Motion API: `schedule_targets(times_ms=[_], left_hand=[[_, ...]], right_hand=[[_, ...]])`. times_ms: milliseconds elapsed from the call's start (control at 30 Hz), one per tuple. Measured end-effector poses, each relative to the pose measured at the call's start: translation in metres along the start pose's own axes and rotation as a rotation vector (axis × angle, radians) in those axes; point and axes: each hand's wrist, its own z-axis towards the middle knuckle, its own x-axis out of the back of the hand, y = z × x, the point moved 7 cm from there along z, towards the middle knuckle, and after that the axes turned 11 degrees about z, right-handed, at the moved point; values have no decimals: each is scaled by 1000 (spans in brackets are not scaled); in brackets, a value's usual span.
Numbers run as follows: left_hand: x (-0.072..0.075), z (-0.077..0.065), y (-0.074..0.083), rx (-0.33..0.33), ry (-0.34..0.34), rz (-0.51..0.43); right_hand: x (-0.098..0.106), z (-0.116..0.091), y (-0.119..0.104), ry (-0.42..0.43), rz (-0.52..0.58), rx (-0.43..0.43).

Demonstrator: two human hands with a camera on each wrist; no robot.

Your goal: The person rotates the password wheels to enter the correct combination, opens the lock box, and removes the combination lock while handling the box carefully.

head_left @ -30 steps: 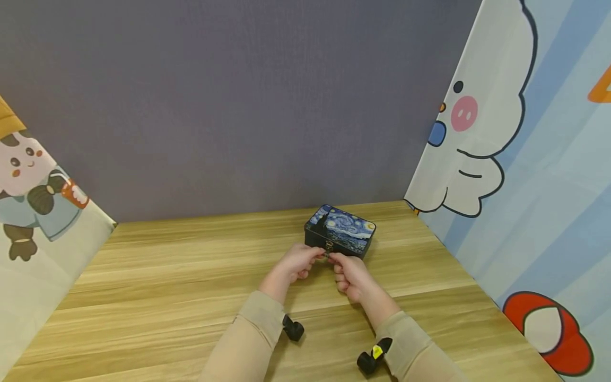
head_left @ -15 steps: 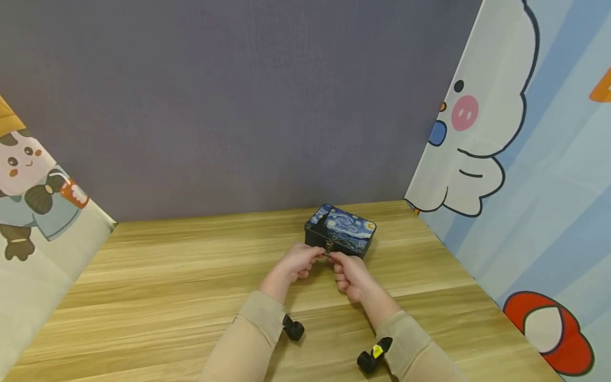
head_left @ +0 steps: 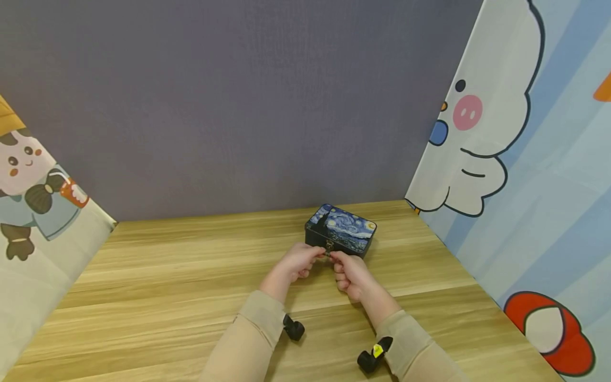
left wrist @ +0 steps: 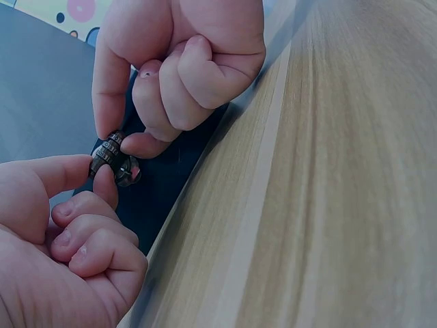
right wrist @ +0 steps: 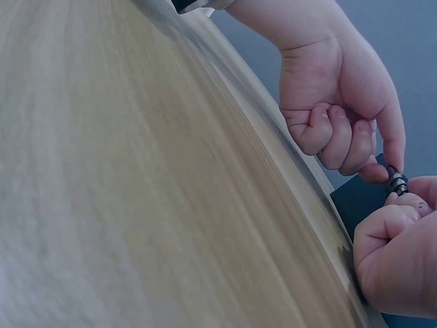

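Observation:
A dark metal box [head_left: 341, 228] with a swirling blue night-sky painting on its lid lies closed on the table, its latch [head_left: 329, 244] facing me. At its front is a small combination padlock [left wrist: 107, 152] with numbered dial rings. My left hand [head_left: 297, 261] pinches one end of the padlock between thumb and forefinger, its other fingers curled in. From the opposite side, my right hand [head_left: 352, 273] pinches the other end the same way. In the head view the fingertips mostly hide the padlock. The numbers are too small to read.
The wooden table [head_left: 191, 276] reaches back to a grey panel [head_left: 238, 106] behind the box. Cartoon-printed curtains [head_left: 534, 212] hang at both sides. A small black camera sits on each sleeve cuff.

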Motion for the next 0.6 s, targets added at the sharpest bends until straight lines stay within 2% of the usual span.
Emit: schedule_targets(times_ms=[600], left_hand=[[0, 0, 1, -5, 4, 10]], right_hand=[[0, 1, 1, -16, -16, -11]])
